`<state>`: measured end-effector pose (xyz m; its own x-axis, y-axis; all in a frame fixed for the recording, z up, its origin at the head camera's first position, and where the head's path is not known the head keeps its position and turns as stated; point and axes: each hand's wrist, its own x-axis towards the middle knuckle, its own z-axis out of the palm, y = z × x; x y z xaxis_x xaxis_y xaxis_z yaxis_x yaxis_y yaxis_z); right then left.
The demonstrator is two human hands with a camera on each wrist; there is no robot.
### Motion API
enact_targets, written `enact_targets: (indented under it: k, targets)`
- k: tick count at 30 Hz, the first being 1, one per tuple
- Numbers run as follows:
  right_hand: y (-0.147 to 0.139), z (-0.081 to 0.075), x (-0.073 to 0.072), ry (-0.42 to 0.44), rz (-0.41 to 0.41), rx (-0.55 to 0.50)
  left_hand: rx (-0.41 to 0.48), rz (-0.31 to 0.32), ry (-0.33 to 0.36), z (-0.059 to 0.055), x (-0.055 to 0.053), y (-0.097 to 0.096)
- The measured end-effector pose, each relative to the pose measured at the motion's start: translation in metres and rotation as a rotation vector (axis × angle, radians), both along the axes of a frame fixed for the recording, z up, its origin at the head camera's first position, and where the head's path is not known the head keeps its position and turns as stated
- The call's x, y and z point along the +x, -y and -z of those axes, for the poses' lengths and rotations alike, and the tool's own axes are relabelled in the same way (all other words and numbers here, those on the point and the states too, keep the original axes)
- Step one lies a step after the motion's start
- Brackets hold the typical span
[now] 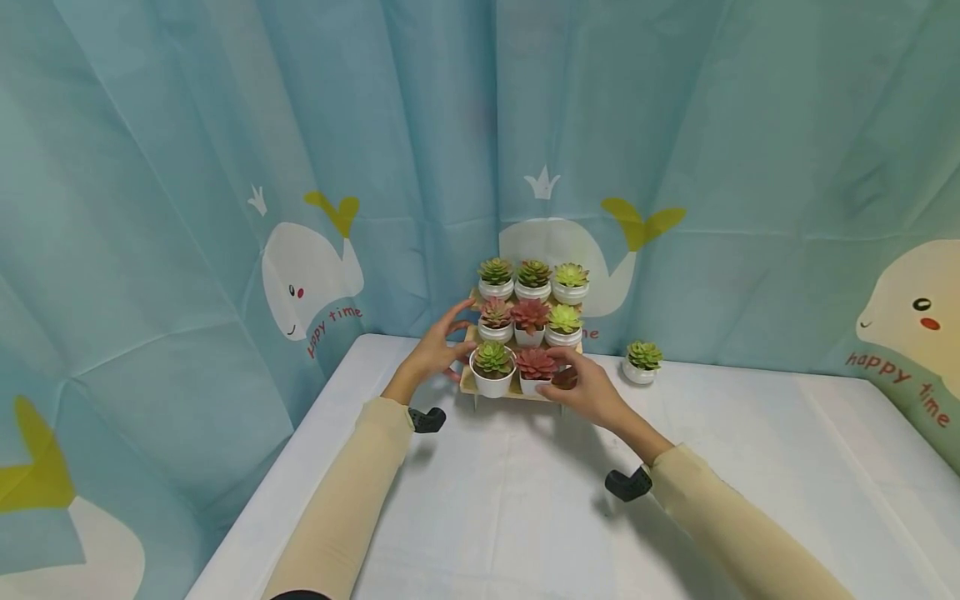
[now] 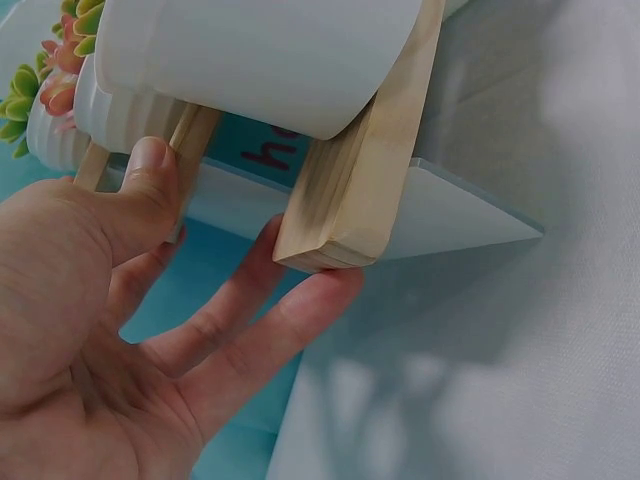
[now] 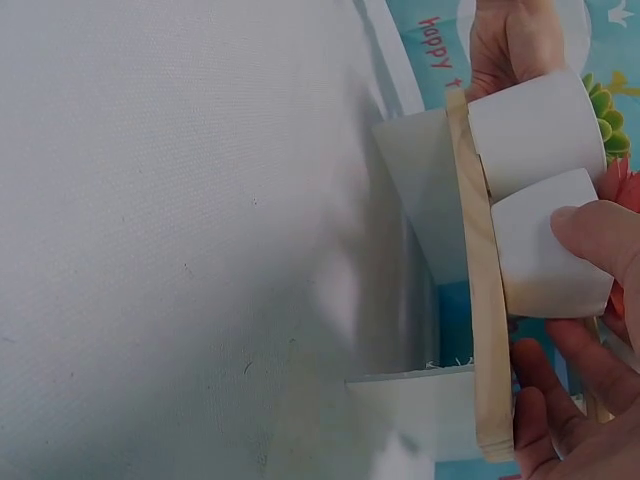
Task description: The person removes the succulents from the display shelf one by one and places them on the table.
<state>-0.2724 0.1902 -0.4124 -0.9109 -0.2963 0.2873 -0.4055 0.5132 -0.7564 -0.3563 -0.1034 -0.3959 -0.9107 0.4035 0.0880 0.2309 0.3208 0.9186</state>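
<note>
A wooden tiered plant stand point(image 1: 467, 386) bears several potted artificial succulents in three rows. My left hand point(image 1: 431, 353) grips its left end; in the left wrist view the thumb lies on a middle board and two fingertips touch the lowest board point(image 2: 345, 215). On the bottom tier, my right hand point(image 1: 590, 390) pinches a red succulent point(image 1: 536, 363) by its white angular pot point(image 3: 548, 245), the thumb on the pot's front. Beside it on that tier stands a green succulent point(image 1: 492, 358) in a round white pot.
Another green succulent point(image 1: 642, 356) in a white pot stands on the white table point(image 1: 750, 467), right of the stand. A blue curtain point(image 1: 420, 125) with whale prints hangs right behind the table. White supports point(image 3: 415, 410) hold up the lowest board.
</note>
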Motion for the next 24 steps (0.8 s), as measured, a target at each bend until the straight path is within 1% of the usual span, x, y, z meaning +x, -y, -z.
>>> enact_targets:
  k: [9,19,24]
  targets:
    - [0.0000,-0.0004,-0.0004,0.018,0.004,0.003,0.008,-0.005,0.017,0.0003,0.0007,-0.0004]
    - [-0.0003,-0.0010,0.0006,0.018,0.012,0.005,0.001,-0.008,0.009,0.0001,0.0004,-0.0004]
    - [-0.0002,-0.0003,0.0003,0.023,0.018,0.003,-0.004,-0.008,0.017,0.0002,-0.0003,-0.0005]
